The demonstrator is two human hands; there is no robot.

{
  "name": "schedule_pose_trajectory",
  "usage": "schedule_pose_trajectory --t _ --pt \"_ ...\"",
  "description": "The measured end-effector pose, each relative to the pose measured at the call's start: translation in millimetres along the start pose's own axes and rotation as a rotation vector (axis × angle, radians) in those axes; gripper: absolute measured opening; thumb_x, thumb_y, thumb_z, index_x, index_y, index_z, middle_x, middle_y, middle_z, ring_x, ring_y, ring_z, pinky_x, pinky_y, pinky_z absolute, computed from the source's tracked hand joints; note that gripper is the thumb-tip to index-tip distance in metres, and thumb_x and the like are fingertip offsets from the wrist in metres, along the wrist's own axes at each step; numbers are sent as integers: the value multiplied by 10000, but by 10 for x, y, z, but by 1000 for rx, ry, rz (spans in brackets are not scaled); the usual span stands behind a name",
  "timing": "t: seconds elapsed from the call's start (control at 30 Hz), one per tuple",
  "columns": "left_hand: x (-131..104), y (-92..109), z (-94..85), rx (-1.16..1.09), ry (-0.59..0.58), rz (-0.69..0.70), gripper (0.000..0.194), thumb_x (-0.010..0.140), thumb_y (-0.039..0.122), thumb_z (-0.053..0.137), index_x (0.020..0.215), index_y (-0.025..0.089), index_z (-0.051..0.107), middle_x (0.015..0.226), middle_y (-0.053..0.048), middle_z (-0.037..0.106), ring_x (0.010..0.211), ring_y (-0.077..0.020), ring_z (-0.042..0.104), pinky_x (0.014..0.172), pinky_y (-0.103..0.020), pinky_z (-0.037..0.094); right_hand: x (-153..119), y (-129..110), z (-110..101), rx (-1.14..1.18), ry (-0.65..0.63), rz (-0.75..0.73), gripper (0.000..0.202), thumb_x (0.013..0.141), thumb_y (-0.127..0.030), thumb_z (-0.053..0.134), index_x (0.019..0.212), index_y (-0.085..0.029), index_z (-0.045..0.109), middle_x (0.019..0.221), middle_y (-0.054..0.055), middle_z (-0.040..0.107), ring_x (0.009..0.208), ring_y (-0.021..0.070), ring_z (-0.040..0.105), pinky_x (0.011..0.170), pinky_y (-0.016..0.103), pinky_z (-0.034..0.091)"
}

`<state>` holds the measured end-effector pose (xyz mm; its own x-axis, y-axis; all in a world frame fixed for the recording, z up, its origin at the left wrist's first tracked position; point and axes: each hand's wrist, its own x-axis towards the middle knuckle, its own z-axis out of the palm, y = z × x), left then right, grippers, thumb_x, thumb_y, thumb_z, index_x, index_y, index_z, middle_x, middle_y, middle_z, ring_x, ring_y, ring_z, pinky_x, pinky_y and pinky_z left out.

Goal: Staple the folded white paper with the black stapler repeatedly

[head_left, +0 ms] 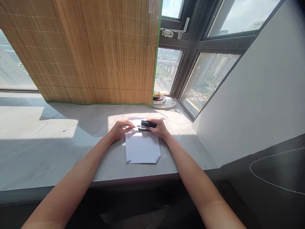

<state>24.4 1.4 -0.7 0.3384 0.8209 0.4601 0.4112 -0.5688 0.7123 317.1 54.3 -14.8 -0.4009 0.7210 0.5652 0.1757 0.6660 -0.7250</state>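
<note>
My right hand (159, 127) grips a black stapler (149, 123), which lies sideways over the far edge of a stack of white paper (142, 149). The stapler's top arm looks raised from its base at the left end. There, my left hand (121, 129) has its thumb and fingers pinched together close to the stapler's front. Whatever sits between those fingertips is too small to make out. The paper's near right corner is folded or cut. Beyond the stapler, another pale sheet (133, 120) shows in bright sunlight.
A bamboo blind (102, 54) hangs over the window behind the pale ledge (59, 152). Stacked plates (164, 101) stand in the far corner beside the window frame. A white wall (250, 95) bounds the right side. A small thin object (162, 118) lies beyond my right hand.
</note>
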Motion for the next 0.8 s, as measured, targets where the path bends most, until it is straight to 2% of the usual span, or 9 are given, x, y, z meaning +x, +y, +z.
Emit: schedule_pose_trajectory --t 0.13,0.2,0.27,0.33,0.43,0.6,0.7,0.8 --pt "2 52 -26 33 20 54 206 959 410 778 922 220 849 1010 -102 837 926 -252 785 816 -408 660 -3 -31 -66 52 -20 26 306 809 -303 858 1103 -219 853 1109 76 846 1021 283 798 945 448 651" --pt "8 70 -26 25 38 59 222 930 418 821 1037 224 836 990 -87 840 913 -255 796 899 -450 658 -4 -64 -75 87 -41 24 325 808 -326 876 1113 -218 854 1093 73 844 1006 278 793 924 441 652" --pt "15 78 -8 -27 34 48 423 868 439 887 1222 236 776 1015 -73 838 905 -253 803 910 -458 657 -1 -113 -48 115 -93 3 346 813 -357 888 1127 -215 852 1064 69 839 971 269 783 896 433 647" --pt "22 80 22 -79 14 39 587 796 445 947 1292 234 714 1092 -81 823 901 -245 803 874 -429 658 4 -169 11 127 -153 -44 350 823 -383 892 1127 -215 851 1023 62 832 929 257 767 869 421 635" --pt "28 85 73 -74 -13 49 538 762 411 967 1194 216 713 1164 -96 791 907 -230 786 815 -376 642 8 -247 113 121 -206 -114 315 848 -413 884 1107 -236 850 981 50 822 905 246 741 849 409 617" --pt "39 94 102 -18 -75 29 418 787 365 928 1132 225 738 1067 -72 789 1000 -256 754 774 -343 612 -19 -339 191 71 -209 -129 235 868 -453 878 1008 -266 849 884 31 802 829 237 714 811 402 607" --pt "54 66 72 -4 -69 65 497 765 441 949 1165 226 747 1152 -93 794 1112 -291 737 931 -417 614 -19 -382 169 94 -215 -145 268 875 -468 879 1045 -262 850 910 34 813 845 240 731 835 410 618" --pt "60 -12 52 38 -46 67 440 951 533 764 1268 228 751 1389 -132 745 1359 -330 653 1185 -524 497 13 -369 21 122 -168 -95 351 863 -493 894 1106 -244 849 1001 55 830 916 258 759 879 436 639"
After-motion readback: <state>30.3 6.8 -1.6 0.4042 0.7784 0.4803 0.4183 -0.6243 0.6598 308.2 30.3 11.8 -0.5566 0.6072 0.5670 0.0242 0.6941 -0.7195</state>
